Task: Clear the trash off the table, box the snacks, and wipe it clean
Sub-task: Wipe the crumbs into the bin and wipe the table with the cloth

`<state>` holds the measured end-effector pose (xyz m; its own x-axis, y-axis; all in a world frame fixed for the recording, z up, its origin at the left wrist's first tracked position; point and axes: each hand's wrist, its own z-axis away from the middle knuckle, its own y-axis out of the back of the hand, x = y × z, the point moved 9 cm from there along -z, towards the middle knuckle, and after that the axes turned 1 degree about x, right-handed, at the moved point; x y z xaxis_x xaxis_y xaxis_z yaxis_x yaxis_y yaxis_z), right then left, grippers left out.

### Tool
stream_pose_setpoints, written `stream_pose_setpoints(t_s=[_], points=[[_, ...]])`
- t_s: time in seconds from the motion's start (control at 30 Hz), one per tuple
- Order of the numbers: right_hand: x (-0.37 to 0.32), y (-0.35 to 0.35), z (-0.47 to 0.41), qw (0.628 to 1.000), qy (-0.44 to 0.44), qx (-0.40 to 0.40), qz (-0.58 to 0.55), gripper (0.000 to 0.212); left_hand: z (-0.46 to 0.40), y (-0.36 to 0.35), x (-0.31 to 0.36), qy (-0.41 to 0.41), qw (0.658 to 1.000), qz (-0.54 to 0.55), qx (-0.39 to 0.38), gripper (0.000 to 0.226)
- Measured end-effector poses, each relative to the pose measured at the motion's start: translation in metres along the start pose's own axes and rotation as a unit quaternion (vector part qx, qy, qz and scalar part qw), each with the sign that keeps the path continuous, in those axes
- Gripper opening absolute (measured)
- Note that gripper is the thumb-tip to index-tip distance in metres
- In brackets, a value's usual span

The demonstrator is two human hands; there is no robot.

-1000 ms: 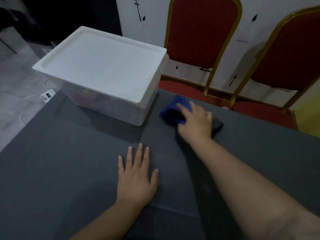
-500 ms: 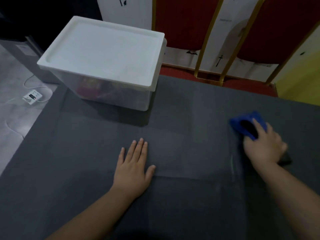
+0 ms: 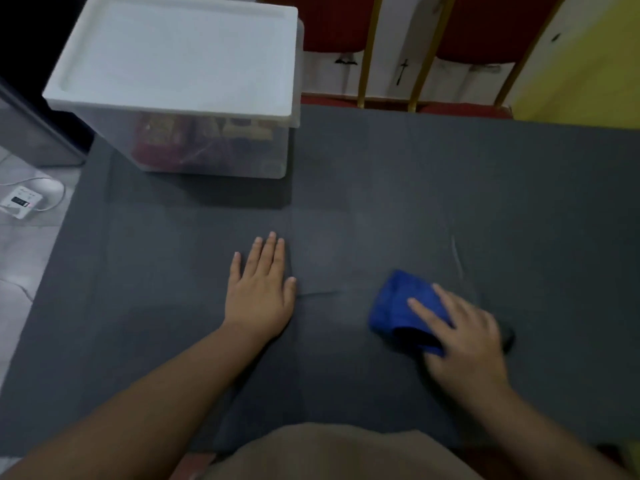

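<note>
My right hand (image 3: pixel 464 337) presses down on a crumpled blue cloth (image 3: pixel 401 306) on the dark grey table cover (image 3: pixel 450 188), at the near right. My left hand (image 3: pixel 261 289) lies flat on the cover near the middle, fingers together, holding nothing. At the far left of the table stands a clear plastic storage box (image 3: pixel 214 150) with a white lid (image 3: pixel 180 53) on it. Red and brown snack packs show dimly through its wall.
Two red chairs with gold frames (image 3: pixel 367 50) stand behind the table's far edge. A white power strip with a cable (image 3: pixel 20 200) lies on the floor at the left. A yellow wall (image 3: pixel 588 64) is at the far right. The cover is slightly creased near my hands.
My right hand has swept the blue cloth from beside the box to the right, then back toward me and leftward. My left hand stayed flat in place.
</note>
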<state>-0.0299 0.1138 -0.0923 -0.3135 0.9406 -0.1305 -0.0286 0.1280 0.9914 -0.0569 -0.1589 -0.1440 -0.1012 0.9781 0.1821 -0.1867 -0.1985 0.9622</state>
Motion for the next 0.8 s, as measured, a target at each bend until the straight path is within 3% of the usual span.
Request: stream_pose_setpoints(t_s=[0.1,0.17,0.27,0.33,0.53,0.63,0.7,0.8], points=[[0.089,0.013,0.003,0.988,-0.150,-0.004,0.028,0.065,0.000,0.002,0.000,0.001,1.000,0.002,-0.002,0.062],[0.128,0.026,-0.011,0.958,-0.281,0.034,0.037,0.060,0.000,0.004,-0.001,-0.002,1.000,0.005,-0.008,0.063],[0.119,0.020,-0.048,0.924,-0.380,0.037,0.023,0.059,-0.001,0.007,-0.004,-0.013,1.000,0.020,-0.015,0.064],[0.078,0.012,-0.078,0.938,-0.344,0.042,0.018,0.060,-0.002,0.009,-0.007,-0.022,0.999,0.023,-0.027,0.066],[-0.074,-0.017,-0.097,0.997,-0.073,0.010,-0.014,0.067,-0.001,0.015,-0.024,-0.069,0.994,0.019,-0.080,0.069],[-0.098,-0.022,-0.079,1.000,0.015,0.001,-0.016,0.066,-0.003,0.038,-0.054,-0.018,0.993,0.113,-0.025,0.062],[-0.095,-0.019,-0.070,0.999,0.044,0.011,-0.006,0.070,-0.005,0.066,-0.085,0.060,0.965,0.246,0.069,0.054],[-0.075,-0.014,-0.062,1.000,0.023,0.018,0.001,0.075,-0.006,0.109,-0.130,0.178,0.859,0.441,0.190,0.046]])
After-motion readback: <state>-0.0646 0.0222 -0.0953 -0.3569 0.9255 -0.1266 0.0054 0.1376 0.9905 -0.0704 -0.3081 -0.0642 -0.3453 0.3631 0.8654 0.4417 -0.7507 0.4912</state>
